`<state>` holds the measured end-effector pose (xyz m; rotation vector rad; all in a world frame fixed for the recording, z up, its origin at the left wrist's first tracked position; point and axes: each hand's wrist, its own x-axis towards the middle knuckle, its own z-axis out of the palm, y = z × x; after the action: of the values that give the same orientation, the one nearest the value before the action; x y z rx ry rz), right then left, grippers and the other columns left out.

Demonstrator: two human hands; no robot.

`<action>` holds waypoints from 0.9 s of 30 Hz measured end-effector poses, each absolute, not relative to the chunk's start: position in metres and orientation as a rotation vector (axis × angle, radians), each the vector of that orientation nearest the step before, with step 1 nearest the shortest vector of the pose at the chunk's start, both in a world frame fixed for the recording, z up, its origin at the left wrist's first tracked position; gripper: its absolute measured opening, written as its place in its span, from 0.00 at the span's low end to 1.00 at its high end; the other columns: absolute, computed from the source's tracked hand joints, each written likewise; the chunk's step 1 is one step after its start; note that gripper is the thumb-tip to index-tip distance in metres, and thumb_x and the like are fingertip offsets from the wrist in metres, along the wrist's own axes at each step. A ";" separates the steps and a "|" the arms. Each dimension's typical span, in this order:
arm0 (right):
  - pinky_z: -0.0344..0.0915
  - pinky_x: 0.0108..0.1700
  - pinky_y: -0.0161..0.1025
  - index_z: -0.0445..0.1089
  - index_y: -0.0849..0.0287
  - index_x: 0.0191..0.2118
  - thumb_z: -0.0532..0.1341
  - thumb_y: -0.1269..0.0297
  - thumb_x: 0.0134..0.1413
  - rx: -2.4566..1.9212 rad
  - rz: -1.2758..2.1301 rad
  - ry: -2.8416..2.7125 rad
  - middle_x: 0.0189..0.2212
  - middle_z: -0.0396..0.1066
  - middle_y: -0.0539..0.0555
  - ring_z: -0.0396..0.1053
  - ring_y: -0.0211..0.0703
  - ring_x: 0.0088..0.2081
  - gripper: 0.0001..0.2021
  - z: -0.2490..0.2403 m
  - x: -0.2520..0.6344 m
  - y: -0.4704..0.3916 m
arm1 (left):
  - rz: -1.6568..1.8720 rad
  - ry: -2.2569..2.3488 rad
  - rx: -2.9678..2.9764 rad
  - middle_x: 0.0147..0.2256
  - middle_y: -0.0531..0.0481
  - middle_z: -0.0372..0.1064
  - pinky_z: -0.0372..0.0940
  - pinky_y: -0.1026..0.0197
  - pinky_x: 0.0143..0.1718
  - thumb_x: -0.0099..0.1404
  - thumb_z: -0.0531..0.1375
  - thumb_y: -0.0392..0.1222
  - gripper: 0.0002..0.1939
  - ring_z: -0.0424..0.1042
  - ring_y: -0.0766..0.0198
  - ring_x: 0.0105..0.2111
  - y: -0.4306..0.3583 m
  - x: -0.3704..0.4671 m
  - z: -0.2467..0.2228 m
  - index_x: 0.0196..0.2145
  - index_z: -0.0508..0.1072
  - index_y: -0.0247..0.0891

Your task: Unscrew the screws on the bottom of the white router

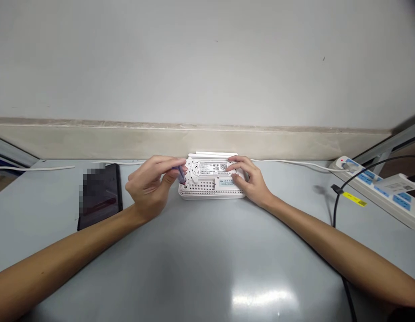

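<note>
A small purple-handled tool (181, 174) is held by the left hand (148, 185), its handle pinched between the thumb and the index finger, with the other fingers curled in towards the palm. The left wrist is bent and raised off the table (200, 259), and the left forearm (76, 252) is stretched in from the lower left. The tool is tilted slightly, its lower end brought to the near left corner of a white router (197, 195) (whether a screw is met there cannot be told).

The router is laid label side up on the table, near the foot of the wall (207, 67), with its white antennas (214, 154) folded along the far edge. Its right end is covered by the right hand (250, 179), whose fingers are spread over the top face, the thumb set nearest the label. The right forearm (321, 228) is angled in from the lower right, and a black cable (335, 205) is crossed by it.

A dark tablet-like device (108, 197) is placed left of the left hand; a power strip (368, 181) is set at the far right.
</note>
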<state>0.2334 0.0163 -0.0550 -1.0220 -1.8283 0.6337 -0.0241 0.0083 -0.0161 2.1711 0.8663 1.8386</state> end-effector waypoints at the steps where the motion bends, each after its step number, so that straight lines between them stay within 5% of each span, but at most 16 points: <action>1: 0.59 0.58 0.52 0.73 0.50 0.40 0.57 0.74 0.53 -1.024 0.630 -1.832 0.51 0.66 0.52 0.63 0.48 0.56 0.14 -0.055 0.233 0.016 | 1.823 0.851 2.155 0.34 0.50 0.74 0.73 0.57 0.29 0.67 0.58 0.35 0.13 0.74 0.64 0.31 0.008 -0.024 -0.016 0.45 0.77 0.49; 12: 0.60 0.57 0.51 0.72 0.52 0.41 0.55 0.74 0.54 -1.009 0.532 -1.877 0.49 0.68 0.54 0.63 0.48 0.54 0.13 -0.057 0.231 0.016 | 1.961 0.936 2.163 0.34 0.51 0.71 0.70 0.60 0.31 0.60 0.65 0.33 0.13 0.73 0.66 0.32 0.013 -0.027 -0.020 0.41 0.79 0.48; 21: 0.64 0.51 0.50 0.70 0.52 0.42 0.51 0.76 0.54 -1.013 0.388 -1.865 0.41 0.72 0.53 0.67 0.48 0.47 0.16 -0.055 0.228 0.011 | 1.804 0.812 1.971 0.34 0.48 0.73 0.72 0.59 0.28 0.68 0.57 0.35 0.11 0.74 0.64 0.30 0.012 -0.026 -0.019 0.44 0.77 0.42; 27: 0.62 0.51 0.50 0.66 0.53 0.48 0.52 0.74 0.54 -1.076 0.311 -1.825 0.44 0.71 0.54 0.67 0.49 0.47 0.17 -0.055 0.227 0.008 | 1.803 0.796 1.909 0.34 0.48 0.72 0.73 0.60 0.26 0.68 0.57 0.37 0.10 0.73 0.65 0.30 0.012 -0.024 -0.023 0.43 0.77 0.42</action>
<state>0.2272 0.0084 -0.0551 -1.0762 -1.8253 0.3110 -0.0238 0.0116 -0.0226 1.9092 0.7955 1.8028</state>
